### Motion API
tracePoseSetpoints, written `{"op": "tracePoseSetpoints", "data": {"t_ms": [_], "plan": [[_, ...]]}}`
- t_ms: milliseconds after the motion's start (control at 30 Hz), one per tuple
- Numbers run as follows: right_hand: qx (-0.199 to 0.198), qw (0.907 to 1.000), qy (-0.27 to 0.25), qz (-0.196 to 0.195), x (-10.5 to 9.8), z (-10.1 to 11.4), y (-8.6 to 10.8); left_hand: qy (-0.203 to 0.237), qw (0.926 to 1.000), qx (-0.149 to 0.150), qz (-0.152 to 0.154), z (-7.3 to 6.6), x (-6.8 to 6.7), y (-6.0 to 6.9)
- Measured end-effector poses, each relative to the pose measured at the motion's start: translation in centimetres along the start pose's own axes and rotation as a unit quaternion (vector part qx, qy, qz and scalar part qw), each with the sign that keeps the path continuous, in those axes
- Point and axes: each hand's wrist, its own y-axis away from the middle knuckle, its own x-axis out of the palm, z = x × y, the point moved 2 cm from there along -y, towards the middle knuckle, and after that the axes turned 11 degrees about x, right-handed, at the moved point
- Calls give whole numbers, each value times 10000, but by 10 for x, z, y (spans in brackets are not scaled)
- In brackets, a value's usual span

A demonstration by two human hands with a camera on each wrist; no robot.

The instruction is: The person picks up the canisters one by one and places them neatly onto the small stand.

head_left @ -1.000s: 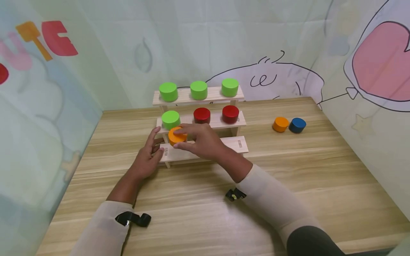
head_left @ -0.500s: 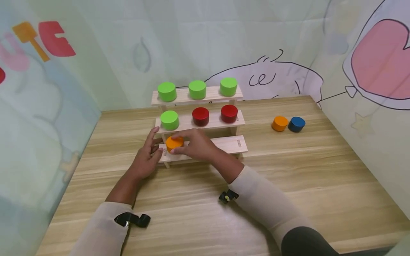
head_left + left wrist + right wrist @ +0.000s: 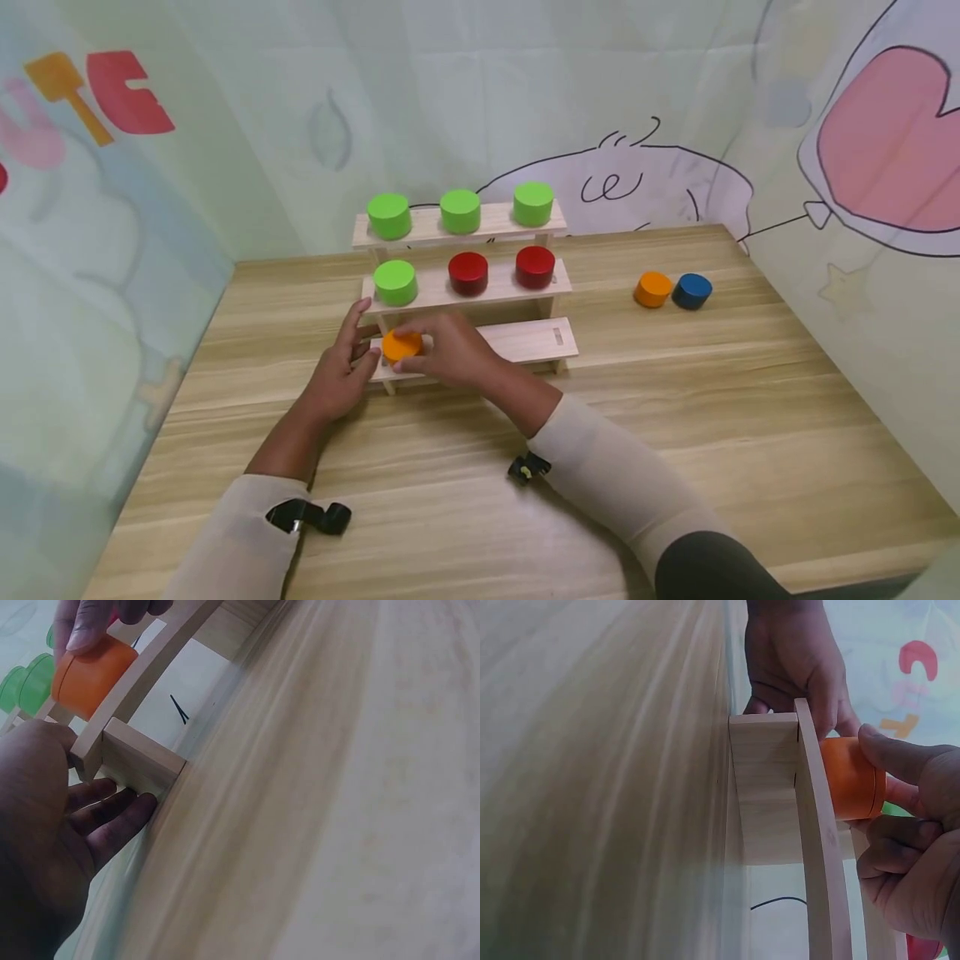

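Note:
A three-tier wooden display stand stands on the table. My right hand pinches an orange round block between thumb and fingers at the left end of the bottom tier; the right wrist view shows this orange block on the board. My left hand holds the left end of the stand. Its thumb lies by the bottom board, and in the left wrist view several fingers reach below the board beside the leg. One green block and two red blocks sit on the middle tier.
Three green blocks line the top tier. To the right of the stand, another orange block and a blue block lie side by side on the wooden table. A printed cloth backdrop rises behind and beside the table.
My right hand has lowered the orange block from in front of the middle tier to the bottom tier, shifting slightly left. My left hand has stayed at the stand's left end.

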Motion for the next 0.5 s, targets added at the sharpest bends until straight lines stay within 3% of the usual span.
{"op": "tracePoseSetpoints", "data": {"t_ms": [500], "plan": [[-126,9999,-17,-95,3,-4,0,11,10000,50,-23,-1,0,0]]}}
